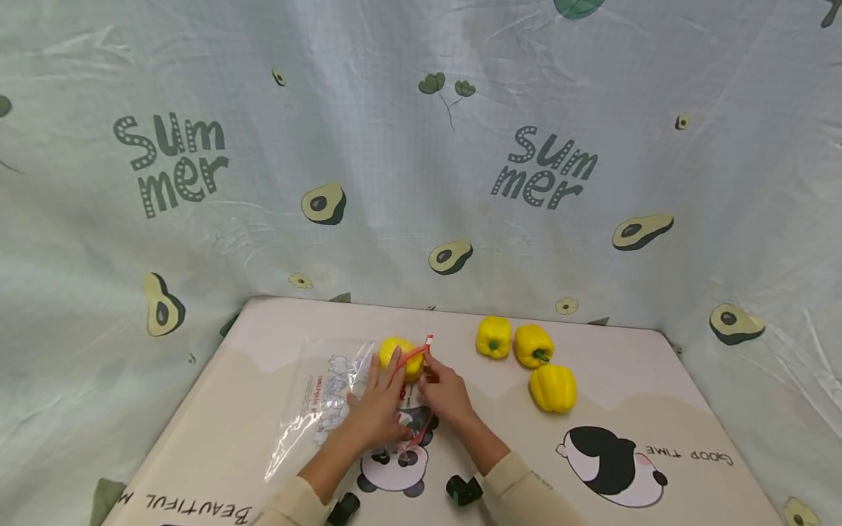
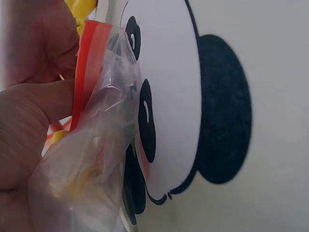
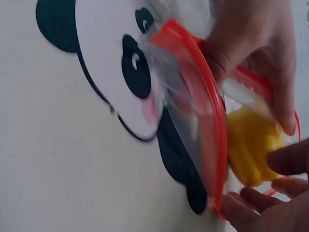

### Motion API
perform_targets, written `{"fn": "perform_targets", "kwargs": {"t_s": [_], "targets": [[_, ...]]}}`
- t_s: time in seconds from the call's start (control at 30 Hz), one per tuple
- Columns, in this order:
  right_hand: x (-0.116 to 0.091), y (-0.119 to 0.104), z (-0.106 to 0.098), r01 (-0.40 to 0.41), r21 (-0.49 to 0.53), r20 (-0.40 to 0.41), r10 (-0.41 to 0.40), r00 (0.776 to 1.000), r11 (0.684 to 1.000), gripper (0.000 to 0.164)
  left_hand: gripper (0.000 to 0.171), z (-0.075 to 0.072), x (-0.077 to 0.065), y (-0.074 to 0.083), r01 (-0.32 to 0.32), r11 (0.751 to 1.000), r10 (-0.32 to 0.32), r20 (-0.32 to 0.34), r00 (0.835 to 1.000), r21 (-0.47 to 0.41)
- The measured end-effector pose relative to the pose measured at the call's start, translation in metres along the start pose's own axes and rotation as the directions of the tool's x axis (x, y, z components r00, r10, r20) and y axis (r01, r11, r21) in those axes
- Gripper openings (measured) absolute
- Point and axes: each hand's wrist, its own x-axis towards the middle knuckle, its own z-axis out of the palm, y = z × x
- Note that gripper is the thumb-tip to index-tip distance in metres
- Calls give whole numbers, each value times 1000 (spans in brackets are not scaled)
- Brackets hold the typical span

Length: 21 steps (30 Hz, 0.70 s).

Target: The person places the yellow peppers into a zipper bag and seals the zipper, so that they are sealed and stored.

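A clear zip bag point(image 1: 329, 394) with a red zip edge lies on the table, its mouth held apart. My left hand point(image 1: 378, 409) spreads the mouth: its thumb presses one red edge point(image 2: 87, 67) while the extended fingers rest along the opposite side. My right hand point(image 1: 444, 387) is at the mouth's right end, its fingertips point(image 3: 231, 208) curled at the red edge, thumb beside a yellow bell pepper point(image 3: 253, 145). That pepper sits within the opening between the red edges. In the head view, a red strip crosses in front of the pepper point(image 1: 395, 351).
Several more peppers stand right of the bag: one at the back point(image 1: 493, 337), one beside it point(image 1: 533, 345) and one nearer point(image 1: 552, 389). Black wrist devices point(image 1: 464, 490) show by both forearms. A printed curtain point(image 1: 408, 183) hangs behind the table point(image 1: 625, 394).
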Motion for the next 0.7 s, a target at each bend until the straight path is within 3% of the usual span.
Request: {"fn": "perform_targets", "kwargs": {"t_s": [0.23, 0.4, 0.7], "targets": [[-2, -2, -2, 36, 46, 0, -36, 999, 998, 48, 123, -3, 3, -4, 15, 1000, -15, -9, 1000, -17], [-1, -2, -6, 107, -31, 106, -103, 989, 994, 63, 125, -3, 5, -4, 16, 1000, -16, -11, 1000, -11], [5, -2, -6, 122, -167, 246, -78, 966, 978, 75, 125, -4, 6, -4, 24, 1000, -24, -15, 1000, 17]]}}
